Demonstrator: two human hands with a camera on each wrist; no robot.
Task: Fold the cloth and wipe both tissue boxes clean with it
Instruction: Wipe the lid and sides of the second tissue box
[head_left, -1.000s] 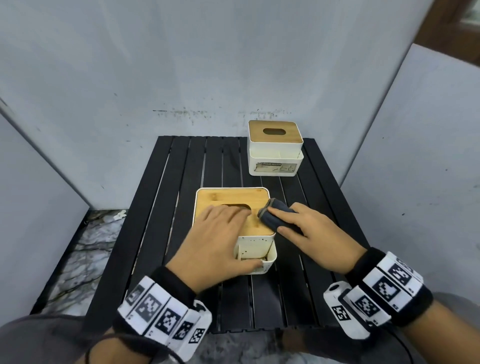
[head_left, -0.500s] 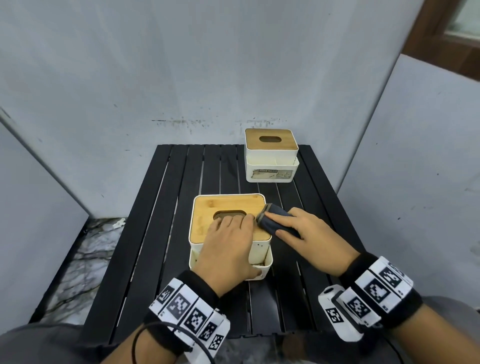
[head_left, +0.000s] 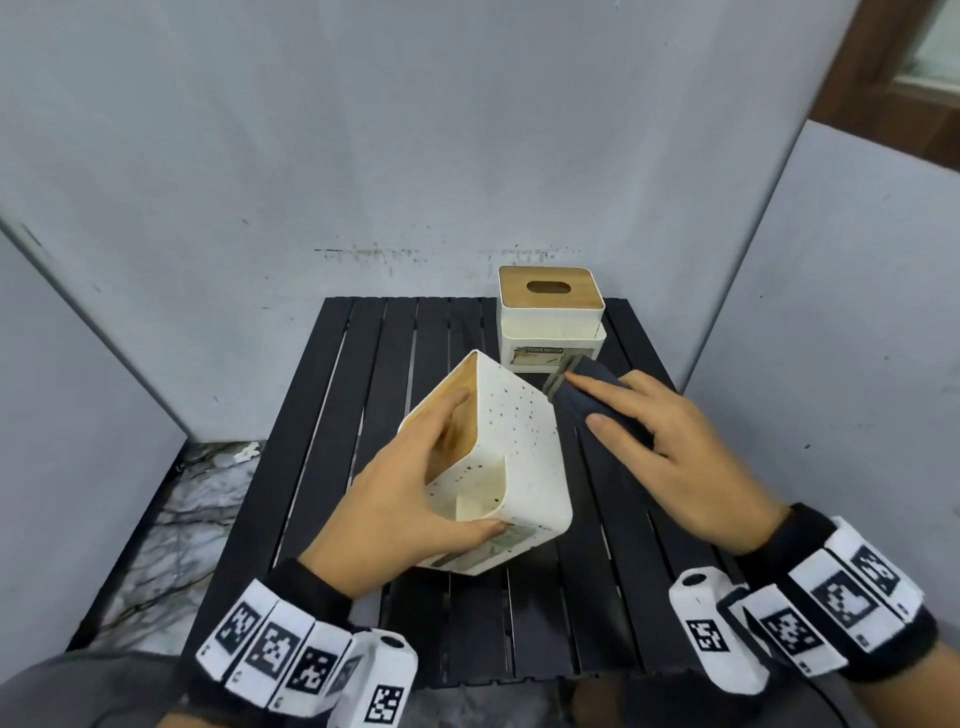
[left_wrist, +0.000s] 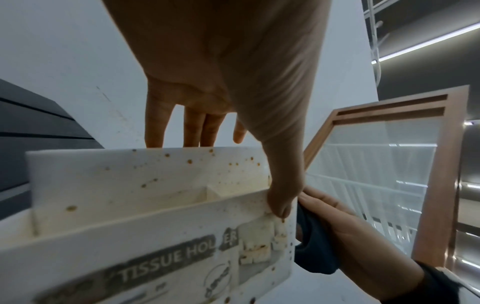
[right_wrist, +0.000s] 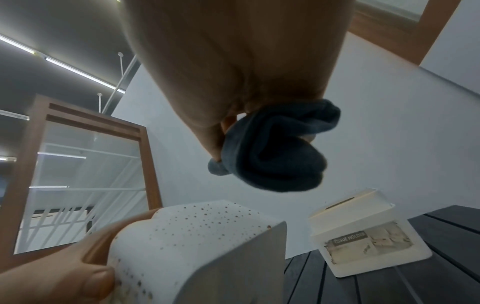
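The near tissue box (head_left: 514, 447) (left_wrist: 145, 216) (right_wrist: 197, 246), white, speckled with brown spots and topped by a wooden lid, is tilted up off the black slatted table (head_left: 332, 415). My left hand (head_left: 410, 499) grips it, fingers over the lid and thumb on the front label. My right hand (head_left: 670, 441) holds the folded dark blue cloth (head_left: 597, 400) (right_wrist: 272, 150) (left_wrist: 314, 244) beside the box's right side. The second tissue box (head_left: 550, 317) (right_wrist: 363, 232) stands upright at the table's far right.
Grey panels (head_left: 363, 130) wall in the table at the back and on both sides. Marble floor (head_left: 187, 499) shows to the left of the table. A wood-framed window (left_wrist: 389, 164) appears in both wrist views.
My left hand went from lying flat on the lid to gripping the near box and tipping it up onto its left side. The right hand with the cloth has shifted slightly farther back.
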